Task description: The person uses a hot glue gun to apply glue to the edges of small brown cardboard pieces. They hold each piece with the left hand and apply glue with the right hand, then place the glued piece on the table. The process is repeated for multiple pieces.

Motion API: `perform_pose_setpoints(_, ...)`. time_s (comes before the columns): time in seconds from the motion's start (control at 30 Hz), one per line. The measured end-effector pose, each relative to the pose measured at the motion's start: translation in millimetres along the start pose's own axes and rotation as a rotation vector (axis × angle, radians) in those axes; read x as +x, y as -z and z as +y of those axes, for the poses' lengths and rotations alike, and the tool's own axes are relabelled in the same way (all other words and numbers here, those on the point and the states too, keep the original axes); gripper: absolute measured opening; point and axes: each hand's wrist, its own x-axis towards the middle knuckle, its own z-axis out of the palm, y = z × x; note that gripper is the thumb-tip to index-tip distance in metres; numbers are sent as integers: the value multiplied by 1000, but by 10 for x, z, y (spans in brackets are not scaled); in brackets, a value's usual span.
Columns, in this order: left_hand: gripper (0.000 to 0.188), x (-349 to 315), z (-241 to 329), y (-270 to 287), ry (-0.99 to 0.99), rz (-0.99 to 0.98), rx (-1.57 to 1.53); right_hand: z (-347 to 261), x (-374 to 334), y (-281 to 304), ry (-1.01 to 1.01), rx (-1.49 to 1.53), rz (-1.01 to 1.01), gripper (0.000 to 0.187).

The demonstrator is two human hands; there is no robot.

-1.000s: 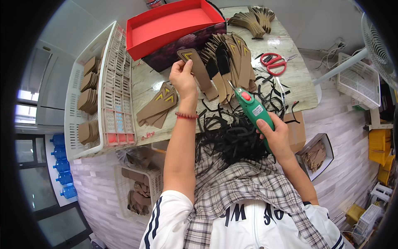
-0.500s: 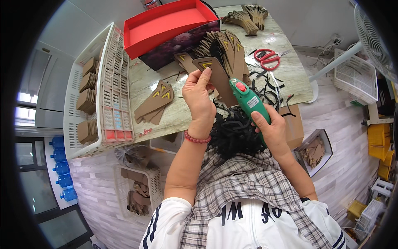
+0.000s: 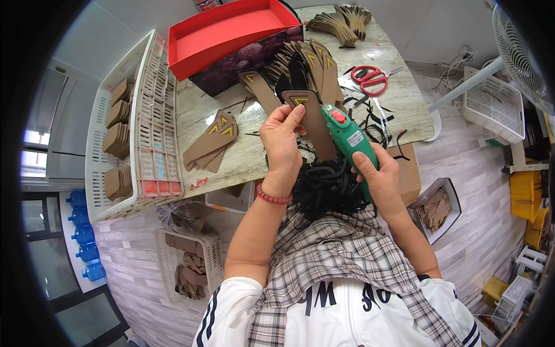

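My left hand (image 3: 281, 140) pinches the top of a flat brown tapered piece (image 3: 317, 128) with a yellow V mark, thumb on its face. The piece hangs nearly upright. In my right hand (image 3: 377, 175) is a green handheld electric cutter (image 3: 350, 137) with a red button, its head against the piece's right edge; the blade is hidden. Below both hands, a heap of black trimmed strips (image 3: 329, 188) covers my lap at the table edge. Behind them a stack of similar brown pieces (image 3: 328, 75) fans out. Several more brown pieces (image 3: 213, 141) lie on the left.
Red-handled scissors (image 3: 370, 80) lie at the table's right. A red open box (image 3: 231, 34) and bundled brown pieces (image 3: 332, 28) stand at the back. A white plastic basket (image 3: 157, 115) borders the left; a fan (image 3: 523, 55) stands right. Another basket (image 3: 217, 260) is on the floor.
The held brown piece has turned more upright, and my left hand has shifted slightly right and down with it. The cutter stays at its right edge. The whole view has shifted a little.
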Motion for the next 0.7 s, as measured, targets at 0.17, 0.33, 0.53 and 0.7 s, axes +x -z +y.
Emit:
perform_pose_setpoints(0.17, 4, -21, 5, 47, 8, -71, 40, -3, 5, 6, 4, 6, 17, 36)
perform_pose_setpoints(0.33, 9, -28, 100, 72, -57, -100, 157, -35, -4, 39, -21, 0, -15, 36)
perform_pose_setpoints(0.53, 16, 45, 137, 141, -120, -104, 219, -32, -19, 53, -30, -13, -47, 37)
perform_pose_setpoints(0.7, 16, 67, 170, 139, -240, -115, 329, -11, -30, 56, -30, -30, -49, 39)
